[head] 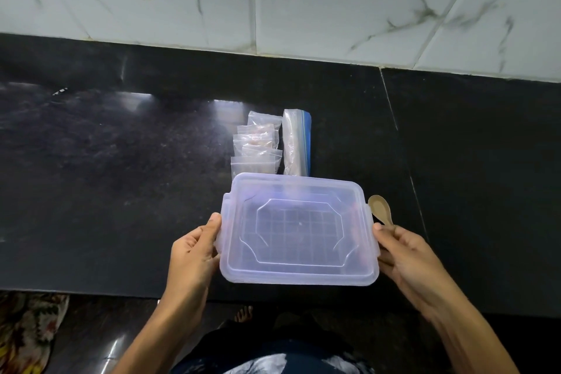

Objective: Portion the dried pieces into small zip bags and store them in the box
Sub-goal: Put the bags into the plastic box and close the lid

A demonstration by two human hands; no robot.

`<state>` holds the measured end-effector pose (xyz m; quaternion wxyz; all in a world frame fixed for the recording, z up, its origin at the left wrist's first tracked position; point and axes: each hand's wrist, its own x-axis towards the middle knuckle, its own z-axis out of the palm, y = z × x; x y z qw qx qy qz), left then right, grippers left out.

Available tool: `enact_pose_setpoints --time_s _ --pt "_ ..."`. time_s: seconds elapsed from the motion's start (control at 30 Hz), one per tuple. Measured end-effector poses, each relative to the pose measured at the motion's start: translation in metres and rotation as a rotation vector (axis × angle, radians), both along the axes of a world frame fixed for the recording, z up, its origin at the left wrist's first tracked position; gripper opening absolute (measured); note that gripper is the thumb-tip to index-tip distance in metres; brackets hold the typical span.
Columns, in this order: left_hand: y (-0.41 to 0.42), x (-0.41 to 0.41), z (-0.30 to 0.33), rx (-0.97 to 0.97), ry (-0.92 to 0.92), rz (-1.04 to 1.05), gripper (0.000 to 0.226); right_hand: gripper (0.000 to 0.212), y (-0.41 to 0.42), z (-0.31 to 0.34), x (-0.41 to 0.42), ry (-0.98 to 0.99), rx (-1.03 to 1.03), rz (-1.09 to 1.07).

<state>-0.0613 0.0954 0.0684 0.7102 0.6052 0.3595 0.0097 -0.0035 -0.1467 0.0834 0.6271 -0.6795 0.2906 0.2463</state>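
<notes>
A translucent plastic box (299, 229) with its lid on is held over the near part of the black counter. My left hand (194, 247) grips its left side, thumb on top near the clip. My right hand (403, 255) grips its right side the same way. Behind the box, several small zip bags (258, 146) with pinkish dried pieces lie overlapping in a row. To their right lies a larger zip bag (296, 143) with a blue seal. What is inside the box is not clear through the lid.
A small wooden spoon (380, 209) lies on the black counter (121, 161) just right of the box, by my right thumb. A marble-tiled wall (334, 3) rises behind the counter. Below the counter edge are the floor and a patterned cloth (27, 331).
</notes>
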Motion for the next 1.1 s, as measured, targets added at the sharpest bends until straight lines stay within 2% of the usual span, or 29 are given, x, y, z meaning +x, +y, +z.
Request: enact_pose_setpoints --time_s 0.13,0.23,0.33,0.47,0.6,0.73,0.9,1.1 --pt "0.002 -0.003 0.004 0.173 -0.036 0.054 0.036 0.016 0.002 0.011 -0.004 -0.102 -0.323 0.091" --pt "0.005 -0.009 0.015 0.304 -0.045 0.083 0.030 0.010 0.006 0.032 -0.005 -0.191 -0.444 0.170" --pt "0.009 -0.015 0.033 0.347 -0.103 0.114 0.027 0.007 0.013 0.063 0.000 -0.334 -0.460 0.185" --pt "0.023 -0.027 0.055 0.373 -0.143 0.221 0.005 0.010 0.043 0.105 0.022 -0.660 -0.369 0.270" --pt "0.041 -0.041 0.058 0.337 -0.098 0.307 0.007 0.016 0.102 0.115 0.073 -0.871 -0.286 0.446" --pt "0.054 -0.050 0.043 0.180 -0.024 0.366 0.013 0.025 0.184 0.083 0.129 -0.882 -0.296 0.678" --pt "0.066 -0.044 0.014 -0.013 0.068 0.422 0.018 0.016 0.261 0.020 0.159 -0.797 -0.415 0.901" --pt "0.074 -0.033 -0.028 -0.049 0.260 0.362 0.016 0.018 0.287 -0.047 0.171 -0.724 -0.603 1.063"
